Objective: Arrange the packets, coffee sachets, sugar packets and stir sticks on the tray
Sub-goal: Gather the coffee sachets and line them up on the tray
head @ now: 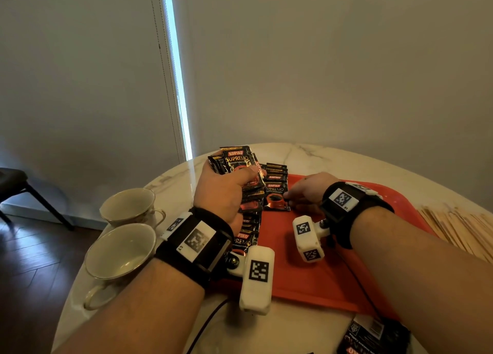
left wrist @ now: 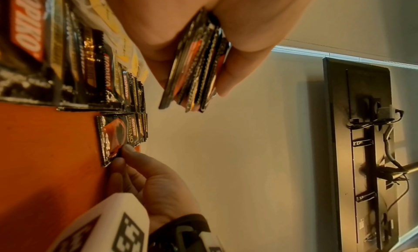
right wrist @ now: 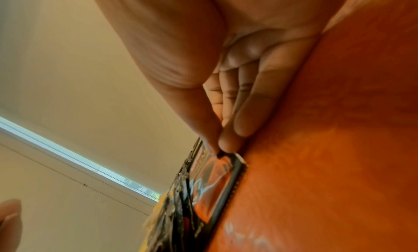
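On the red plastic tray [head: 306, 281], the front sachet [head: 276, 197] of an overlapping row is pinched at its near right corner by the right hand [head: 306, 191], its long axis running away from the viewer. Just left and higher, a fanned bundle of glossy foil sachets [head: 237, 161] is clamped in the left hand [head: 226, 191]; wooden stir sticks [head: 458, 228] lie on the marble desk [head: 306, 153], well right.

Glossy, crinkled foil-like film on the coffee sachets [head: 276, 196], with serrated end seals catching light. Smooth, slightly sheened red plastic for the tray [head: 314, 281]. Polished pale marble-look surface on the table [head: 306, 153], grey-veined. Glazed ceramic with a gilt rim on the cups [head: 121, 249]. Pale, matt bare wood in the stir sticks [head: 458, 228].
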A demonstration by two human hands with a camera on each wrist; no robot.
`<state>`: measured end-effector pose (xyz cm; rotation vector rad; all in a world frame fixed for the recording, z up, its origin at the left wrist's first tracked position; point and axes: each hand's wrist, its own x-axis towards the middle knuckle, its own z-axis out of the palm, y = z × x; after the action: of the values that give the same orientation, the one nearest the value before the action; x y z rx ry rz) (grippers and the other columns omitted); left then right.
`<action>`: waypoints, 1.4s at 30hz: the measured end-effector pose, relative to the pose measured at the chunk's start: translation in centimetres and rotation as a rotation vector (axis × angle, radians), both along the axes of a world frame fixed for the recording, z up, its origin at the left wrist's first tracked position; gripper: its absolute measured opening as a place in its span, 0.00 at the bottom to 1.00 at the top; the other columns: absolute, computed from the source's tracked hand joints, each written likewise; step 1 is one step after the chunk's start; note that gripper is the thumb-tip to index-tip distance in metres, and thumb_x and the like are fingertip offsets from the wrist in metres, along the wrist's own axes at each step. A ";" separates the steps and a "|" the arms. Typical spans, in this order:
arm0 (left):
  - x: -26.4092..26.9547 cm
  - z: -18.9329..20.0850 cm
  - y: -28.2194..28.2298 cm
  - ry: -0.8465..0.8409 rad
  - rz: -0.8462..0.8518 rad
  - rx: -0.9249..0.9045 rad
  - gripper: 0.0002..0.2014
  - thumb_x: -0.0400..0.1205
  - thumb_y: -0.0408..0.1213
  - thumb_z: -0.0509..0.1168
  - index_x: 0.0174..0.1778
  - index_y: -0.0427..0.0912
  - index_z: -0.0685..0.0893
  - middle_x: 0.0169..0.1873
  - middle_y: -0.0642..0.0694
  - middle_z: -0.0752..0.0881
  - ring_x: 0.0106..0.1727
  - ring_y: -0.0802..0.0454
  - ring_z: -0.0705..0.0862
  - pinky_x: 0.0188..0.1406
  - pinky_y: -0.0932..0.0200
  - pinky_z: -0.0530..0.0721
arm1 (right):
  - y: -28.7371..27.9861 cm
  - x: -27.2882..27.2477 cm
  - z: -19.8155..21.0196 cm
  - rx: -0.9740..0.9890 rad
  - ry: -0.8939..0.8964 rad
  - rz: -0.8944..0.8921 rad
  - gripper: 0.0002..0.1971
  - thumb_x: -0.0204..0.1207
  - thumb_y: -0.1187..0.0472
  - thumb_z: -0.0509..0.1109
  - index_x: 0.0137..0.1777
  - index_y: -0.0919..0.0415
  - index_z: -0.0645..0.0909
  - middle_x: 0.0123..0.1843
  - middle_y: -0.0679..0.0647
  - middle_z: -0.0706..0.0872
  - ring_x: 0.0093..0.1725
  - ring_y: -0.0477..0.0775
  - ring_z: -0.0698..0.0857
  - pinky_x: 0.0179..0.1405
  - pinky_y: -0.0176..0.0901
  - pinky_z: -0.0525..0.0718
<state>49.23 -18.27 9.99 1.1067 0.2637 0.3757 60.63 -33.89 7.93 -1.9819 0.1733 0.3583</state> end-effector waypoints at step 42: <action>-0.3 0.2 -0.1 -0.101 -0.186 -0.094 0.32 0.75 0.11 0.69 0.73 0.38 0.77 0.61 0.21 0.87 0.57 0.20 0.90 0.54 0.16 0.85 | 0.5 -4.8 4.6 0.802 -0.057 0.090 0.17 0.79 0.59 0.75 0.65 0.65 0.85 0.41 0.56 0.88 0.30 0.49 0.85 0.30 0.40 0.82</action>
<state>48.92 -18.34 10.20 1.0077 0.0871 0.2501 55.80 -33.35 12.51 -1.2057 -0.0919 0.3567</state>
